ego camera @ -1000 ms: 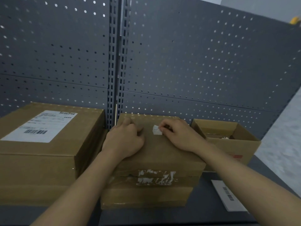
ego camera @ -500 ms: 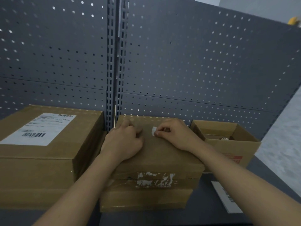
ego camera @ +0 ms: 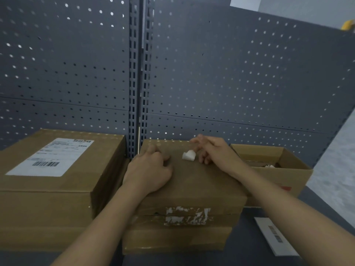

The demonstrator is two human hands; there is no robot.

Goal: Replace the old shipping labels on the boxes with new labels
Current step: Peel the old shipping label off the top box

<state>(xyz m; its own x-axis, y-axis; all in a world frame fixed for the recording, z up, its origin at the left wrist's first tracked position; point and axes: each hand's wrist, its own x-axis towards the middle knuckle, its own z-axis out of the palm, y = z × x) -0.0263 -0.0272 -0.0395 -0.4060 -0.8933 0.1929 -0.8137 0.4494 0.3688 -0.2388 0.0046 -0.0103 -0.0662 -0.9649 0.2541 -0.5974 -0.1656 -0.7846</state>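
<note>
A flat cardboard box [ego camera: 192, 181] sits in the middle, stacked on another box. My left hand [ego camera: 149, 169] presses on its top with fingers curled, holding nothing. My right hand [ego camera: 213, 150] pinches a small white scrap of old label [ego camera: 189, 156] that is curled up off the box top. Torn white label remains [ego camera: 187, 215] stick to the box's front face. To the left, a larger box [ego camera: 48, 189] carries a whole white shipping label [ego camera: 51, 157]. A loose label [ego camera: 274, 235] with a barcode lies on the shelf at the right.
An open cardboard box [ego camera: 288, 169] stands at the right behind my right arm, with small items inside. A grey pegboard wall [ego camera: 211, 73] rises directly behind the boxes. The dark shelf [ego camera: 247, 252] surface shows at the front right.
My right hand has pulled the white scrap upward and rightward, so it curls off the box top. My left hand stays pressed in place.
</note>
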